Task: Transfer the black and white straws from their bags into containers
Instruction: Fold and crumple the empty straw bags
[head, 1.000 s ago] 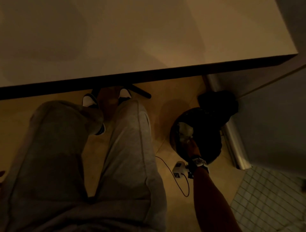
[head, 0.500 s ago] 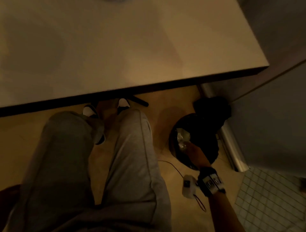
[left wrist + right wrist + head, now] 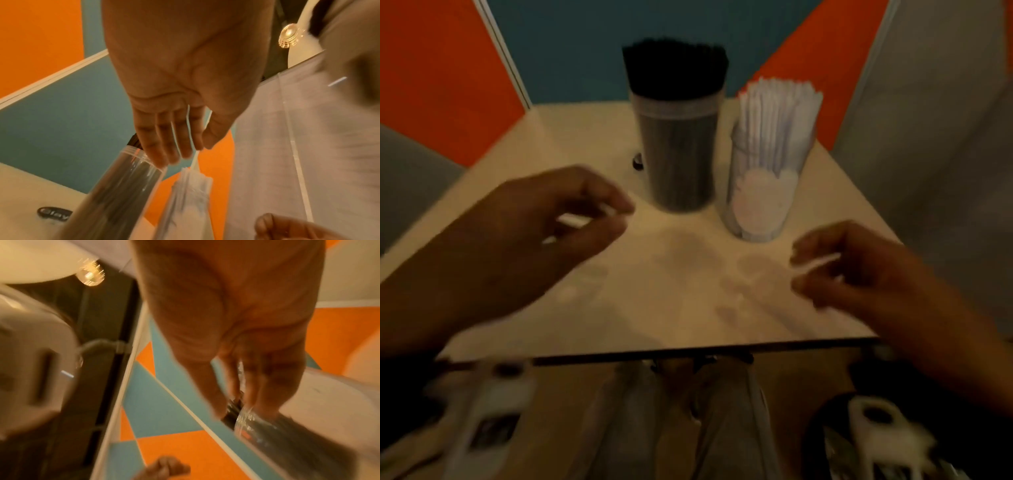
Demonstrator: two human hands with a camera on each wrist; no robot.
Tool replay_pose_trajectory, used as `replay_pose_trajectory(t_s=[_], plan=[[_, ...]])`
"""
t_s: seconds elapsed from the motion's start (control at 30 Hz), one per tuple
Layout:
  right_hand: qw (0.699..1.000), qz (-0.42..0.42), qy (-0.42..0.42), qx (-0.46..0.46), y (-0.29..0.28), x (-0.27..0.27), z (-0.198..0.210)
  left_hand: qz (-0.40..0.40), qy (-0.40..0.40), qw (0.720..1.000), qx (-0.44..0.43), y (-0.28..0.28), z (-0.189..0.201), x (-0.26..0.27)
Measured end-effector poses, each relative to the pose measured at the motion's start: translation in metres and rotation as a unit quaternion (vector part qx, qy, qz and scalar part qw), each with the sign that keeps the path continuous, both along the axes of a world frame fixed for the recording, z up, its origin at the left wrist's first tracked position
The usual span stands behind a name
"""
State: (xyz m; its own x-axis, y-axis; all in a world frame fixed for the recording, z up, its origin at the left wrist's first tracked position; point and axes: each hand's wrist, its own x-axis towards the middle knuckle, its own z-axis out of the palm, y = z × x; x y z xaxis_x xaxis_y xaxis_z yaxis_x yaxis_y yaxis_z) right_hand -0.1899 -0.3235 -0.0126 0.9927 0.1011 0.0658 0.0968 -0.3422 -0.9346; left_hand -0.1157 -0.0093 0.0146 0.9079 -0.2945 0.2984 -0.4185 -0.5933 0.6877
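Two clear containers stand at the back of the beige table [image 3: 592, 308]. The left container [image 3: 676, 164] is packed with black straws [image 3: 674, 68]; the right container [image 3: 763, 192] holds white wrapped straws [image 3: 777, 113]. My left hand [image 3: 616, 214] hovers in front of the black one and pinches a white straw [image 3: 575, 221], which also shows between the fingers in the left wrist view [image 3: 194, 146]. My right hand [image 3: 799, 267] hangs in front of the white container, fingers curled round another white straw [image 3: 822, 262]. The picture is blurred.
Orange and teal wall panels [image 3: 571, 51] close off the back. A small dark object [image 3: 637, 163] lies left of the black container. The table's front edge [image 3: 688, 351] runs above my knees. A black bin [image 3: 832, 431] sits on the floor at lower right.
The view has swung up from the floor to the tabletop. My right hand left the black bin and rose over the table. Both hands now hold white straws.
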Motion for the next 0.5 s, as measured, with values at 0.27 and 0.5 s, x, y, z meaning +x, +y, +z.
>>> replay_pose_trajectory(t_s=[0.27,0.5], plan=[[0.975,-0.206,0.082,-0.024,0.005,0.138,-0.031,0.126,0.162,0.977,-0.052,-0.052,-0.021,0.139],[0.974,-0.221,0.027,0.045,0.008,0.166,-0.044,0.102,0.193,0.952,-0.216,-0.079,-0.062,0.181]])
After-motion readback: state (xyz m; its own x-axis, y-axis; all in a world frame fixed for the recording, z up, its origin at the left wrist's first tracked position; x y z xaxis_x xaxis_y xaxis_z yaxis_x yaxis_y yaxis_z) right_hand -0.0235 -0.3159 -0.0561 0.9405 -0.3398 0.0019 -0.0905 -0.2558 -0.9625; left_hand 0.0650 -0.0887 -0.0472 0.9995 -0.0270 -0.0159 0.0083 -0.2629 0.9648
